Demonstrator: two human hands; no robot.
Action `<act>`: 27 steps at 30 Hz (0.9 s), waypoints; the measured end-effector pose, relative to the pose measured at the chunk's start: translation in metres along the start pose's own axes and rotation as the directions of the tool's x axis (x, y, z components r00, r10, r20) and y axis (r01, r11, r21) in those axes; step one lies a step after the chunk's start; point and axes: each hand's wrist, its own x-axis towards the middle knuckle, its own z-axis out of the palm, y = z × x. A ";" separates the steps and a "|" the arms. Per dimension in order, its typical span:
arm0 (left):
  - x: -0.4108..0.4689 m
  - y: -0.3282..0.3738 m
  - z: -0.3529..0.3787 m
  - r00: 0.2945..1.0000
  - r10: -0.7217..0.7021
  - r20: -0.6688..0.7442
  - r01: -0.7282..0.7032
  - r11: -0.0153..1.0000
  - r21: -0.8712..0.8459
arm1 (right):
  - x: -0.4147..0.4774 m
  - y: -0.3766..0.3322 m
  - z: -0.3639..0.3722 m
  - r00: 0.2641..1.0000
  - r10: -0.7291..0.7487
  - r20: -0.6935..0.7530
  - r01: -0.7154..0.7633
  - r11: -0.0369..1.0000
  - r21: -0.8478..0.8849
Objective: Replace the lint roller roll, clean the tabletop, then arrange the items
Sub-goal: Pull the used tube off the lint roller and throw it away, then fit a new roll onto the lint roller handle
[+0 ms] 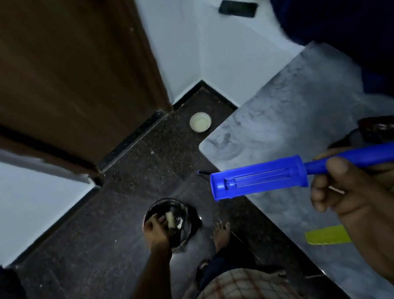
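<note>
A person is standing beside a grey marbled tabletop (289, 113) in a dim room, partway through swapping a lint roller roll. The right hand (371, 198) is clenching the handle of a blue lint roller (258, 178) whose bare spindle is jutting out past the table edge, with no roll on it. The left hand (156, 230) is reaching down into a small black bin (189, 218) on the dark speckled floor (89, 245), its fingers closing around a pale spent roll core (170, 220), apparently being dropped there. Judging by this, the old roll is off; fitting a fresh one, cleaning the tabletop and arranging the items are all still waiting. A brown door (47, 70) and white walls are closing in the corner. A yellow object (327, 236) and a dark case (380, 130) are lying on the table.
</note>
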 end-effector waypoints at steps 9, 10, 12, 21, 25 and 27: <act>-0.091 0.043 0.125 0.795 0.491 0.357 -0.544 0.837 0.061 | -0.048 -0.034 -0.076 0.966 0.006 -0.259 0.051 0.976 0.212; -0.103 0.048 0.138 0.757 0.517 0.400 -0.578 0.815 0.042 | -0.053 -0.035 -0.082 0.961 -0.002 -0.277 0.067 0.972 0.225; -0.129 0.053 0.170 0.677 0.548 0.491 -0.633 0.774 0.010 | -0.065 -0.041 -0.101 0.946 -0.021 -0.325 0.108 0.961 0.254; -0.265 -0.012 0.292 0.322 0.451 0.833 -0.796 0.605 -0.019 | -0.129 -0.065 -0.204 0.833 -0.067 -0.548 0.273 0.913 0.303; -0.329 -0.084 0.326 0.124 0.257 0.958 -0.825 0.564 -0.044 | -0.160 -0.068 -0.240 0.747 -0.075 -0.661 0.338 0.899 0.280; -0.362 -0.124 0.339 0.017 0.095 0.995 -0.825 0.564 -0.040 | -0.175 -0.068 -0.254 0.698 -0.075 -0.712 0.363 0.894 0.261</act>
